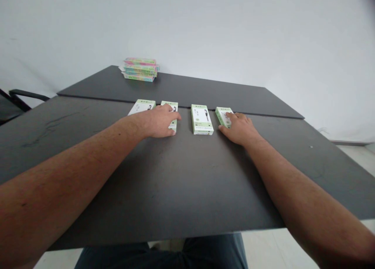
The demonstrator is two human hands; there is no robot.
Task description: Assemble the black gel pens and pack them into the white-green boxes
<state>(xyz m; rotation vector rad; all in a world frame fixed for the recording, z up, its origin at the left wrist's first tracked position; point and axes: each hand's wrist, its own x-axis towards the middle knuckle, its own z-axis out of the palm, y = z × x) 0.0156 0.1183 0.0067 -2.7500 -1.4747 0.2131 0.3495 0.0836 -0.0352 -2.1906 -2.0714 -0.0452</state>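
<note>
Several white-and-green cable boxes lie flat in a row across the dark table. My left hand (162,121) is over the second box from the left (173,124), its fingers spread and hiding much of the lid. The leftmost box (142,105) is partly behind that hand and wrist. Between my hands sits an uncovered box (201,118) with a black cable pictured on it. My right hand (238,127) rests on the rightmost box (222,114), fingers apart, thumb by its near left corner. That box is turned at an angle.
A stack of pink-and-green packages (140,69) stands on the raised dark panel (205,87) at the back left. Behind it is a pale wall (187,30). A black chair armrest (29,94) shows at the far left. The table's near edge lies above my legs.
</note>
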